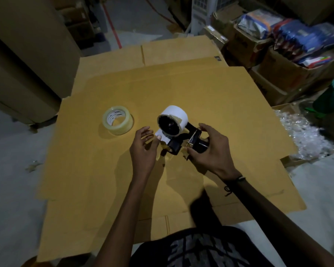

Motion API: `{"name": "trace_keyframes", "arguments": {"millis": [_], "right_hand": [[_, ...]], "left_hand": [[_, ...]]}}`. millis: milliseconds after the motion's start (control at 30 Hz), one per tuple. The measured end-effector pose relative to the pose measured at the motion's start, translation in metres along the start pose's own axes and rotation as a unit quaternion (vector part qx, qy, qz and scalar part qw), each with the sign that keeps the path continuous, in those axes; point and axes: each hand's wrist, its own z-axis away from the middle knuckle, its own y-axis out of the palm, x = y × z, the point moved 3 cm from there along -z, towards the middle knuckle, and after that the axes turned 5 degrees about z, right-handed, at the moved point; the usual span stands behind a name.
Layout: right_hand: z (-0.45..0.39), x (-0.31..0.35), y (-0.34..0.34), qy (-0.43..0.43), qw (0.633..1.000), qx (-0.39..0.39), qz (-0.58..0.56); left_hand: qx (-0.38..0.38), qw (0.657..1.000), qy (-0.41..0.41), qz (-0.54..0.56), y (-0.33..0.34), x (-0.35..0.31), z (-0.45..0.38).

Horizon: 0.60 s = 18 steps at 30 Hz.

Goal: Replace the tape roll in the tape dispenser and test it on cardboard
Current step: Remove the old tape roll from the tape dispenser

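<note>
A flattened sheet of cardboard (201, 89) lies spread on the floor, and everything else is placed here against the black tape dispenser (183, 139) near its middle. Well to the dispenser's left, a clear tape roll (118, 120) lies flat on the cardboard with its printed core facing up, apart from both hands. Just left of the dispenser is the left hand (144, 149), palm turned inward and fingers loosely spread; this grip is open and wraps nothing, though a fingertip (159, 137) sits at a small white tab of tape hanging below the spool, and whether it pinches the tab cannot be told. On the dispenser's spool sits a white tape roll (175, 116), its open side facing the camera. At the dispenser's right end, the right hand (212, 151) has its grip closed around the handle, thumb below and fingers over the top, a dark band at its wrist. Farther right of the dispenser, beyond the cardboard's edge, crumpled clear plastic (301, 132) lies on the floor.
</note>
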Motion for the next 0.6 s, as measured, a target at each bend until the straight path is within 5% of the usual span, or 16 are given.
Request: {"name": "trace_keyframes", "arguments": {"millis": [400,600], "right_hand": [[-0.022,0.027,-0.019,-0.176,0.960,-0.111,0.189],[-0.030,0.013,-0.026,0.007,0.999,-0.045,-0.009]], "left_hand": [[0.005,0.997,0.046,0.056,0.002,-0.036,-0.002],[0.016,0.997,0.056,0.058,0.005,-0.042,-0.003]]}}
